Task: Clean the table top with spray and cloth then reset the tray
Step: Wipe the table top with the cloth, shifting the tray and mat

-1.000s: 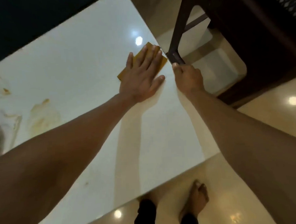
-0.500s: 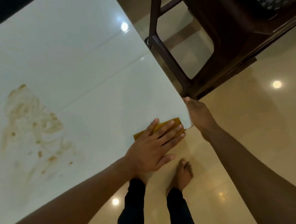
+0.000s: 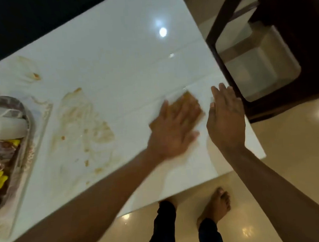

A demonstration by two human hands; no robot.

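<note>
Head view, item: cloth [image 3: 186, 101], lying near desk [image 3: 125, 54] right edge, blurred. Left hand [image 3: 174, 128] pressing it flat, fingers apparently spread. Right hand [image 3: 226, 117] hovering beside, fingers straight. Stains [image 3: 85, 124] lying leftward, toward tray [image 3: 28, 124].

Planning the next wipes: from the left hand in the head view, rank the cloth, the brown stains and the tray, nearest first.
1. cloth, under the left hand.
2. brown stains, to the left, mid-table.
3. tray, at the far left edge.
</note>
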